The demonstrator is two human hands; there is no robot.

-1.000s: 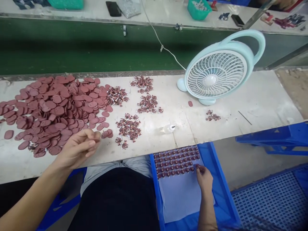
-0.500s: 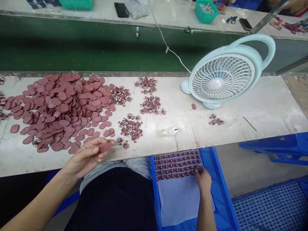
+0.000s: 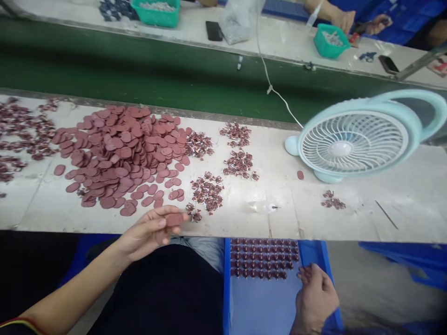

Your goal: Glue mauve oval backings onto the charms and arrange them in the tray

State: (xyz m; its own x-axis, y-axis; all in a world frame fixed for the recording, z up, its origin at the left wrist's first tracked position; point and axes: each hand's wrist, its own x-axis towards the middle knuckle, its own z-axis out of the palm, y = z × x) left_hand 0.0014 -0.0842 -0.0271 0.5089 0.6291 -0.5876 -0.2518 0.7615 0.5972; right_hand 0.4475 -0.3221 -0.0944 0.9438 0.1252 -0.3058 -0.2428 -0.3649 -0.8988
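My left hand (image 3: pixel 150 232) pinches a reddish-brown oval disc (image 3: pixel 173 219) between thumb and fingers, above the table's front edge. To its left lies a heap of similar discs (image 3: pixel 122 153). Small clusters of reddish-brown pieces (image 3: pixel 207 191) sit just beyond its fingertips. Over the blue tray (image 3: pixel 326 260), my right hand (image 3: pixel 316 295) is closed, with a small reddish-brown piece (image 3: pixel 304 273) at its fingertips, partly hidden and blurred. This hand is apart from the neat rows of upright pieces (image 3: pixel 260 258), to their right. White sheeting (image 3: pixel 258 302) lines the tray below the rows.
A light-blue fan (image 3: pixel 352 144) stands at the right of the white table. A clear bottle (image 3: pixel 263 207) lies near the front edge, and a thin dark rod (image 3: pixel 386 214) farther right. Across a green partition (image 3: pixel 209 93), another person's hands (image 3: pixel 344 21) are beside a green basket (image 3: pixel 330 42).
The view has swung, so the table things appear farther right. My right hand has drawn back rightward from the rows. My left hand still holds the disc.
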